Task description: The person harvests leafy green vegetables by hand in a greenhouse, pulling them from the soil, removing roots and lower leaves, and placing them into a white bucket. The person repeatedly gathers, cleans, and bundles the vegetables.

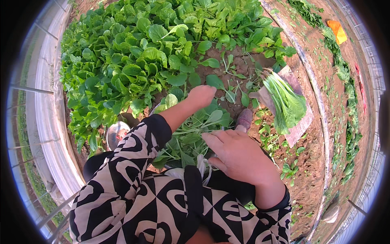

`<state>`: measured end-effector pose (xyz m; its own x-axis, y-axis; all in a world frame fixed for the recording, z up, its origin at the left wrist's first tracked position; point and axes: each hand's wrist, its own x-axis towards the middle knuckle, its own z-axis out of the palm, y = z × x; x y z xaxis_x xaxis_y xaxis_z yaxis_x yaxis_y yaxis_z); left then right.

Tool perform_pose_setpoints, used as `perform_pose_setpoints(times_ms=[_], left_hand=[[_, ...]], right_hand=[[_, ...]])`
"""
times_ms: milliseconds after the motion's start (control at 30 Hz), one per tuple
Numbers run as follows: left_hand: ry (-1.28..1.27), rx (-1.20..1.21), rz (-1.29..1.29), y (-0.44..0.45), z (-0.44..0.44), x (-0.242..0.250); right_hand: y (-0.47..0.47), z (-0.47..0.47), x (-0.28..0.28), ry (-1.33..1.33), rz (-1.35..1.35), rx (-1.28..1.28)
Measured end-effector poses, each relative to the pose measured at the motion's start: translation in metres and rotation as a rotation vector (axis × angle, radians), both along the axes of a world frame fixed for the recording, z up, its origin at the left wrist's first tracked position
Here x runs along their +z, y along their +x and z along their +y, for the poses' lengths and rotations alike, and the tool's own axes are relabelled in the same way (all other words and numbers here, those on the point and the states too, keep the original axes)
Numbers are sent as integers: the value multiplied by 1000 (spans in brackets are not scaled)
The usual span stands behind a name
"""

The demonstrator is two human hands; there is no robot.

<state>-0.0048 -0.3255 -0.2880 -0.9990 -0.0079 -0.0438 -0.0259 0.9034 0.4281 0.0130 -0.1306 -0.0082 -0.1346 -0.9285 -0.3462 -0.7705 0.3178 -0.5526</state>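
My left hand (202, 96) is curled in front of me, over the edge of a heap of picked leafy greens (195, 131). A loose green leaf (215, 81) lies just beyond its knuckles; whether the fingers pinch anything is hidden. My right hand (239, 154) is palm down at the near right side of the heap, thumb apart from the fingers, with nothing seen in its grip. The heap appears to rest in a container, mostly hidden, with white plastic (201, 164) at its near side. Standing leafy greens (131, 61) fill the bed ahead and to the left.
A bundle of leafy greens with roots (283, 100) lies on a flat pinkish sheet (300, 129) at right. A shoe (244, 118) stands beside the heap. A pale bowl (117, 134) is at left. A narrow pale strip (310, 73) borders the bed; an orange item (336, 31) lies beyond.
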Motion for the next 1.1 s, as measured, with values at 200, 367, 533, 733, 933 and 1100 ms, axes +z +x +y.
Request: perform_pose_setpoints(times_ms=[200,367,533,733,933,1100], left_hand=[[-302,-52,-95,-94,-40,-55],[-533,90,-262,-105,-121,-87],[-929,-90,-286,-84,-129,-98],[-998,-39,-330,-111,-130,-144],[-990,-27,-376,-109,-131,-161],[-1218,-167,-320,-111,-134,-169]], right_hand=[[-24,11,-1,-183,-18,-67],[-51,1,5,-61,-123,-82],[-58,-6,-3,-157,-188,-179],[-60,-10,-4,-159,-199,-206],[-65,-7,-4,-117,-213,-212],[-62,-1,-7,-117,-215,-247]])
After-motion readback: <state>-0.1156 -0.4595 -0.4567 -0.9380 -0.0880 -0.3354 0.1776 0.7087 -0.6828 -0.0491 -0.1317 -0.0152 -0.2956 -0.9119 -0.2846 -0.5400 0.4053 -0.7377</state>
